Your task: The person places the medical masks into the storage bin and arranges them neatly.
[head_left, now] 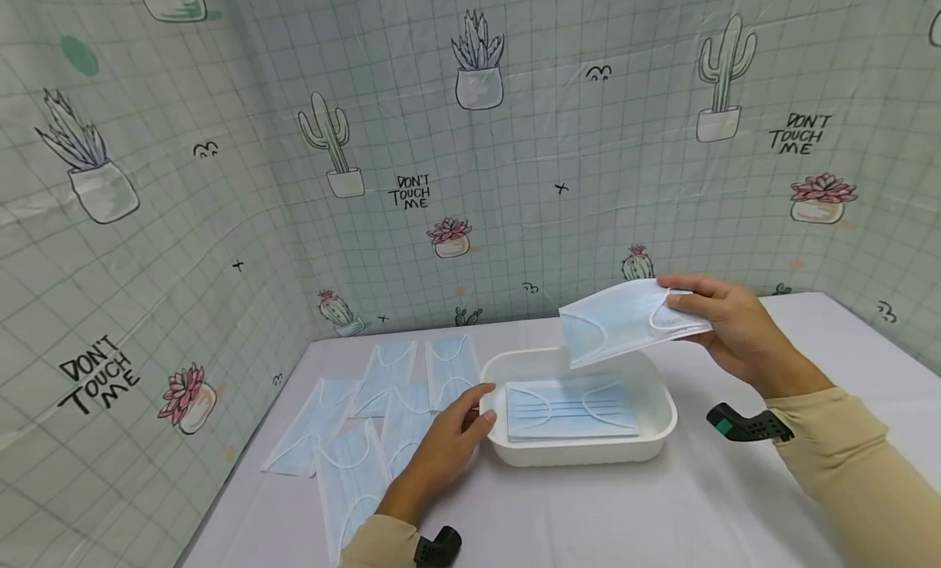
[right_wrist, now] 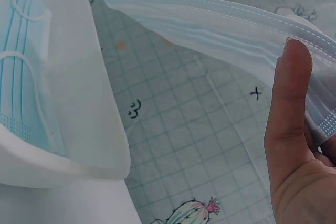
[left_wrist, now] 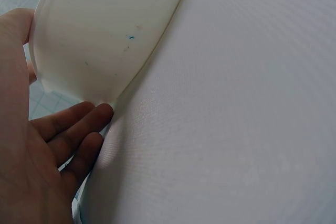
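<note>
My right hand point(head_left: 735, 327) pinches a light blue face mask point(head_left: 621, 319) by one end, thumb on the near face. The mask hangs above the back right of a white plastic container point(head_left: 581, 453), its ear loops showing. In the right wrist view the thumb point(right_wrist: 291, 93) presses along the pleated mask point(right_wrist: 220, 30). Inside the container a stack of blue face masks point(head_left: 569, 417) lies flat. My left hand point(head_left: 448, 441) grips the container's left rim; in the left wrist view several fingers point(left_wrist: 79, 135) are at its outer wall point(left_wrist: 110, 35).
Several face masks point(head_left: 353, 470) lie spread on the white-covered table point(head_left: 588, 519), left of the container. A grid-patterned cloth point(head_left: 544, 159) printed with cacti rises behind the table and along its left side. Black bands point(head_left: 750, 425) are on both wrists.
</note>
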A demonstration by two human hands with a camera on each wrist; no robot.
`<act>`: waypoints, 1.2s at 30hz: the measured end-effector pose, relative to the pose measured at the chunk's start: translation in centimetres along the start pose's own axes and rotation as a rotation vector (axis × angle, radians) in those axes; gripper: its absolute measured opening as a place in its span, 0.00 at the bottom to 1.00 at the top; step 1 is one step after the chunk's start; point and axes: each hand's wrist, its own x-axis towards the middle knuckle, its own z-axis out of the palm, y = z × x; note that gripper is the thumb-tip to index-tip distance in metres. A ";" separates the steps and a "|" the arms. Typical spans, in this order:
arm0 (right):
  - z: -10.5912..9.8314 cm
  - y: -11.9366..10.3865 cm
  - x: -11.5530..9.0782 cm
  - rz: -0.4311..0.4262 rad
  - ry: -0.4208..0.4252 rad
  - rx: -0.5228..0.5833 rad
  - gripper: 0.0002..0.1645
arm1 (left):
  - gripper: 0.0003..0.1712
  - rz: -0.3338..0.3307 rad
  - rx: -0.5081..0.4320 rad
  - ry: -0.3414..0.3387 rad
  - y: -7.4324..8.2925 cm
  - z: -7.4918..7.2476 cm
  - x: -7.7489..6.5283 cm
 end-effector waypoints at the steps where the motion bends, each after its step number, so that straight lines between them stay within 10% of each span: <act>1: 0.2 0.0 0.1 -0.001 -0.004 -0.002 0.17 | 0.30 -0.005 0.002 0.002 0.0 0.0 0.0; 36: 4.1 0.6 2.3 0.130 -0.335 -0.157 0.38 | 0.29 0.009 -0.004 -0.003 -0.2 -0.2 0.0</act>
